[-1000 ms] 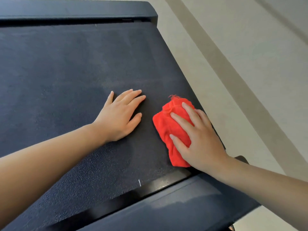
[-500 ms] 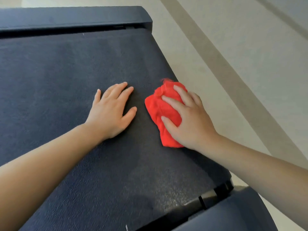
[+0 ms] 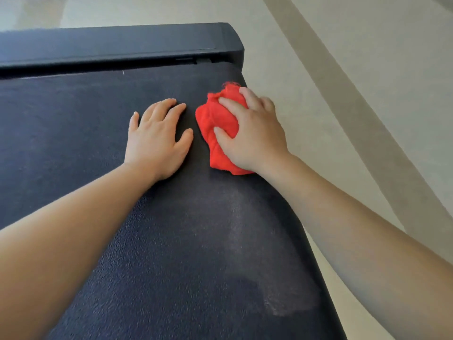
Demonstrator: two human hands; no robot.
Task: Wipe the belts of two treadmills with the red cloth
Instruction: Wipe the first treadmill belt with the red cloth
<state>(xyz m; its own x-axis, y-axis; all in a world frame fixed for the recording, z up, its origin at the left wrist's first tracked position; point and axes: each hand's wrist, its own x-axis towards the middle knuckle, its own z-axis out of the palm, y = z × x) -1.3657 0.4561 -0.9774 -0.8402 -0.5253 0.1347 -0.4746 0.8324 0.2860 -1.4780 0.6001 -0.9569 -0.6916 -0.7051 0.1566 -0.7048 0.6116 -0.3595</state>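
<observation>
Here, the right hand is gripping the bunched red cloth with bent fingers and pressing it onto the belt, near the belt's far right corner, just before the dark end cover. The left hand is lying flat just beside the cloth, fingers straight, holding nothing. The cloth is looking soft, light and easily crumpled, so gathering it under the palm is probably working best.
</observation>
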